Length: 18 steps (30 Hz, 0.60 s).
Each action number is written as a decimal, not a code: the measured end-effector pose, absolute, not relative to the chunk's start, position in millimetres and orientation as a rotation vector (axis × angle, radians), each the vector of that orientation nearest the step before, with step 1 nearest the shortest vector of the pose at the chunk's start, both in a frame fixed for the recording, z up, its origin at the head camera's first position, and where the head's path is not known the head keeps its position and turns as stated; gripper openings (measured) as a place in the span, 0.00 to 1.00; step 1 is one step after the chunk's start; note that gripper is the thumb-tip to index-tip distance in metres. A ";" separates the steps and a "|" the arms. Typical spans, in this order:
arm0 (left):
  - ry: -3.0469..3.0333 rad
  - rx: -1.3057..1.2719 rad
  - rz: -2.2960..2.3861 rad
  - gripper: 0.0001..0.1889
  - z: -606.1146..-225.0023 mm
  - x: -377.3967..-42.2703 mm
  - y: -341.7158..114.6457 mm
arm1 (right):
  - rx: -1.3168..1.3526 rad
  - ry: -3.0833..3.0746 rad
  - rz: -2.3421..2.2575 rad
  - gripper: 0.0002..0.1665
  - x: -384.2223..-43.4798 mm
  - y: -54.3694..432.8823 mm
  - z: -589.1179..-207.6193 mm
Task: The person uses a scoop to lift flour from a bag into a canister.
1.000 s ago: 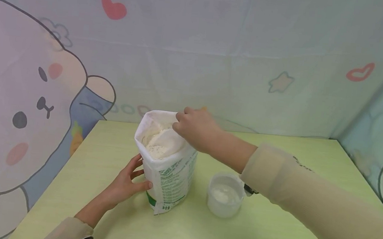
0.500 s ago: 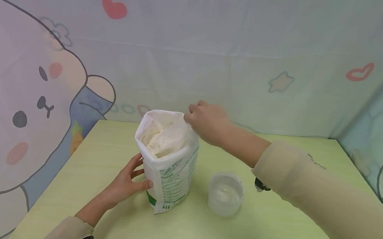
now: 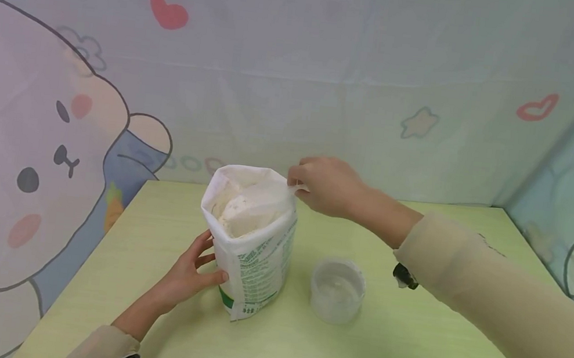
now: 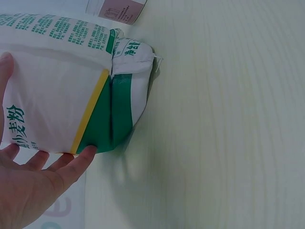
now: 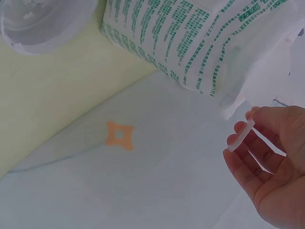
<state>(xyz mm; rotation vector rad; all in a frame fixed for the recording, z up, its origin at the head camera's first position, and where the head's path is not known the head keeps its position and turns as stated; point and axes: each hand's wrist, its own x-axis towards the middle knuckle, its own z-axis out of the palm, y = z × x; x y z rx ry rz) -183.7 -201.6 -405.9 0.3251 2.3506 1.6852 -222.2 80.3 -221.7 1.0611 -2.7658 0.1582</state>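
Note:
A white flour bag [image 3: 258, 272] with green print stands on the table, its top rolled down and white flour [image 3: 234, 207] showing inside. My left hand [image 3: 187, 279] grips its lower left side, thumb in front and fingers behind; the left wrist view shows the fingertips on the bag [image 4: 52, 100]. Over the bag's right rim, my right hand [image 3: 329, 186] pinches the handle of a whitish scoop [image 3: 264, 193], whose bowl lies within the bag's mouth. In the right wrist view the white handle [image 5: 240, 136] sits between thumb and fingers.
Right of the bag stands a round translucent plastic tub [image 3: 335, 309] with some white powder in its bottom. A pale yellow-green table [image 3: 268, 355] carries both. Behind it hangs a printed cloth [image 3: 284, 108], close to the table's back edge.
My right hand has moved right, away from over the bag's mouth to its right rim, drawing the scoop along. The left hand and the bag have stayed in place.

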 end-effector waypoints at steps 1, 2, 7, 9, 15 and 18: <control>2.352 0.321 1.687 0.47 -406.5 -184.2 -201.8 | 1.072 -2.764 0.174 0.08 -222.4 81.6 -222.2; 2.352 0.319 1.687 0.47 -406.8 -184.5 -202.0 | 1.082 -2.761 0.187 0.07 -222.5 82.9 -222.6; 2.354 0.304 1.694 0.47 -407.6 -184.6 -202.7 | 1.140 -2.716 0.257 0.04 -224.2 89.6 -225.5; 2.353 0.309 1.694 0.47 -407.3 -184.2 -202.7 | 1.153 -2.705 0.278 0.03 -224.7 92.5 -226.3; 2.348 0.332 1.687 0.47 -407.0 -183.8 -202.0 | 1.134 -2.730 0.287 0.04 -223.7 101.4 -224.7; 2.348 0.320 1.686 0.47 -406.9 -184.4 -201.6 | 1.127 -2.730 0.284 0.04 -222.1 105.9 -222.6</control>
